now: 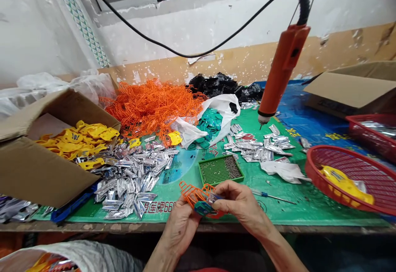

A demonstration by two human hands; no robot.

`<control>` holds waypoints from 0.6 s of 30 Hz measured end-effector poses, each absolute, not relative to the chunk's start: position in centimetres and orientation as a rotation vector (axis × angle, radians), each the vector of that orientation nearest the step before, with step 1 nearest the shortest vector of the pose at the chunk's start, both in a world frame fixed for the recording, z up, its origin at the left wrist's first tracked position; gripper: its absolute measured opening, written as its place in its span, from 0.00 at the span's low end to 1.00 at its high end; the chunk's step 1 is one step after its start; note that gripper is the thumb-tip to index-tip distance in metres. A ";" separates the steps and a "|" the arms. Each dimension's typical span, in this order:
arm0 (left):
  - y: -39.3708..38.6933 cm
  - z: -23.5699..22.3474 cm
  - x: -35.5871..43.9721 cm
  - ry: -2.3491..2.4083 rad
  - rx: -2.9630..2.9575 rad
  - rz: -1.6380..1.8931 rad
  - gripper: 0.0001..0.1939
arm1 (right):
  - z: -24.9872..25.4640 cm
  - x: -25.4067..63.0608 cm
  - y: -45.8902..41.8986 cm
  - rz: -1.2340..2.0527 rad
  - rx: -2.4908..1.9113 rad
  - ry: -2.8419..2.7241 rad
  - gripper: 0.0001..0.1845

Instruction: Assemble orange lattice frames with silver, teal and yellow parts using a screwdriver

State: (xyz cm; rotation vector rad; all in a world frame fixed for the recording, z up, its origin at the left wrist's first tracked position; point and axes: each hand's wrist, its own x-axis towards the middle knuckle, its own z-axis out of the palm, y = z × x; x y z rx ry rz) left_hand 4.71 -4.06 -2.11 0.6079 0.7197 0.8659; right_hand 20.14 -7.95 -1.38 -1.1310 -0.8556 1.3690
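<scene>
Item: one orange frame [189, 191], open-barred, with a teal piece [203, 208] set against it; located in both hands, above the near edge of the green-covered table [148, 227].

Left hand [183, 218]: fingers clamped on the frame's near left part. Right hand [239, 202]: thumb and fingertips pinched together on a small shiny piece [213, 198] at the frame's right side (the exact contact is partly covered by the fingers).

Handling, by judgement: light, springy plastic; thin bars liable to bend or snag; the teal piece firmer, the shiny piece probably slippery. Best grip: the solid teal part, or several bars together.

Surroundings: green tray [213, 172] with tiny metal parts, just beyond the hands, its rim easily knocked; screwdriver [265, 194] just right of the right hand; silver pieces [130, 177] heaped left; orange powered driver [283, 70] hanging above. Most room for moving: toward the body, over the table's edge.
</scene>
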 end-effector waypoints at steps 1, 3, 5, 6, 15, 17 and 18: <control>-4.0 -2.0 4.6 0.765 0.651 0.871 0.12 | -1.3 20.2 -8.0 1.340 -1.156 -0.853 0.17; -3.8 -1.7 4.1 0.915 0.761 0.941 0.20 | -1.0 20.2 -8.1 1.274 -1.195 -0.867 0.16; -3.6 -0.9 3.2 1.085 0.887 1.088 0.27 | -0.7 20.3 -8.3 1.208 -1.244 -0.928 0.15; -3.5 -0.3 2.6 1.148 0.951 1.157 0.28 | -0.4 20.3 -8.4 1.166 -1.281 -0.984 0.13; -3.2 3.0 2.5 0.916 1.362 0.639 0.21 | -0.1 19.4 -8.8 0.610 -1.293 -1.646 0.05; -3.0 2.3 2.8 0.868 1.372 0.578 0.14 | -0.3 19.3 -8.9 0.387 -1.304 -1.735 0.06; -3.0 1.9 2.9 0.855 1.365 0.582 0.11 | -0.4 19.3 -8.9 0.279 -1.321 -1.757 0.06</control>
